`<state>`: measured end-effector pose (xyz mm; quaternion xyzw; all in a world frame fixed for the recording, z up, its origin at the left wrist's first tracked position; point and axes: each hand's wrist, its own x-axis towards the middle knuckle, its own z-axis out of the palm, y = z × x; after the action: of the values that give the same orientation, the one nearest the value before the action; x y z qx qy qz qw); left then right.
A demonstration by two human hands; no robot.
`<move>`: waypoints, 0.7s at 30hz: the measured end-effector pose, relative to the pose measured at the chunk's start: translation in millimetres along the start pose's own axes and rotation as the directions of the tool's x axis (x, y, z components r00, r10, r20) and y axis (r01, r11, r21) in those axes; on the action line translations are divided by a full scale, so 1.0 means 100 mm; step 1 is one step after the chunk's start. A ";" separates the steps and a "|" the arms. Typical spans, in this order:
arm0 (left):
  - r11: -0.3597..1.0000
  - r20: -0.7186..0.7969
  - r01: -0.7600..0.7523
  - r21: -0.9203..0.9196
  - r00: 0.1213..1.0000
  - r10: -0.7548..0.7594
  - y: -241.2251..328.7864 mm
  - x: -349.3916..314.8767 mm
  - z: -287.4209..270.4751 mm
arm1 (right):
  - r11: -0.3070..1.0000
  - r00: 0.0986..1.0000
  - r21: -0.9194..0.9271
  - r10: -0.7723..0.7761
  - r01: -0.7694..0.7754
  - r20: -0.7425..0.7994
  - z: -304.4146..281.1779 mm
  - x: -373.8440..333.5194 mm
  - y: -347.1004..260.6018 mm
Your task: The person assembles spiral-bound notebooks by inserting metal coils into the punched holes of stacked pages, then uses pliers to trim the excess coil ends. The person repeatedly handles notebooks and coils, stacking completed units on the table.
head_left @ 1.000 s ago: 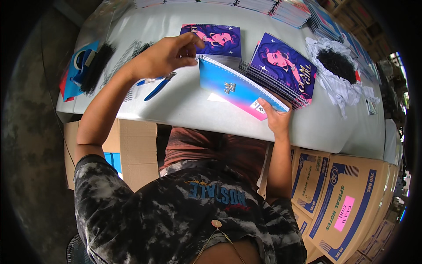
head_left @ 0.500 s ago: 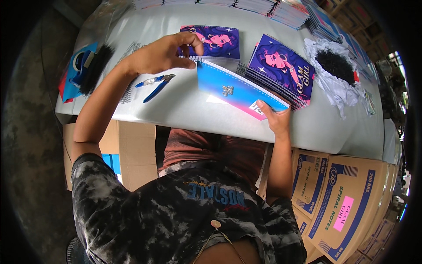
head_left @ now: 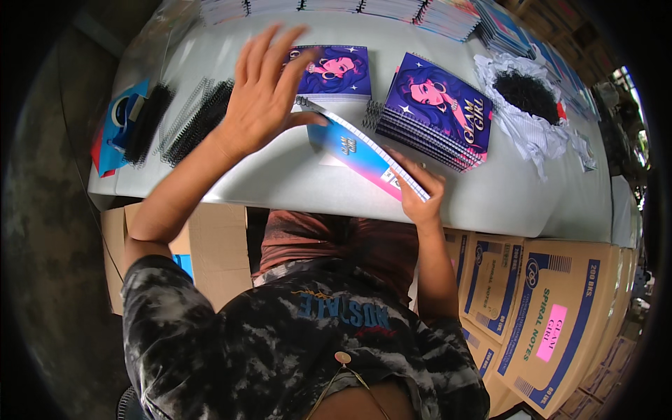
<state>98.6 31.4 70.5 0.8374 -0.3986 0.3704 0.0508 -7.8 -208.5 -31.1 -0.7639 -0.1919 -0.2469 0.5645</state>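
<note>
My right hand grips the near right end of a notebook with a blue-to-pink cover and a row of punched holes along its upper edge. The notebook is tilted and slightly bowed above the table. At its far left corner a short bit of dark spiral coil shows at the holes. My left hand is raised there with fingers spread and somewhat blurred, its thumb close to that corner. Whether the thumb touches the cover I cannot tell.
Purple notebooks lie behind and in a spiral-bound stack to the right. Loose black coils and a blue tape dispenser are at the left. Crumpled white wrapping holds more black coils. Cardboard cartons stand below the table.
My left hand has lifted and spread its fingers. The notebook in my right hand has tipped more edge-on and shifted left. The blue-handled pliers seen before are now out of sight, where my left arm is.
</note>
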 end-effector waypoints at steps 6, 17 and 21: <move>0.982 -0.150 -0.170 0.080 0.972 0.181 0.14 -0.70 0.56 | 0.999 0.999 -0.022 -0.028 0.027 -0.033 0.16 -0.08 -0.08; 0.986 -0.564 0.091 -0.137 0.811 -0.154 -0.12 -0.31 0.34 | 0.973 0.976 -0.068 -0.218 0.220 0.028 0.23 -0.04 -0.17; 0.957 0.011 -0.106 -0.269 0.994 0.113 0.35 -1.43 0.83 | 0.974 0.975 -0.053 -0.222 0.222 0.014 0.29 -0.02 -0.18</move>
<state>64.1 66.8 -91.5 0.8043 -0.4914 0.3043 0.1379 -14.5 -175.6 -25.4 -0.7538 -0.2716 -0.3102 0.5117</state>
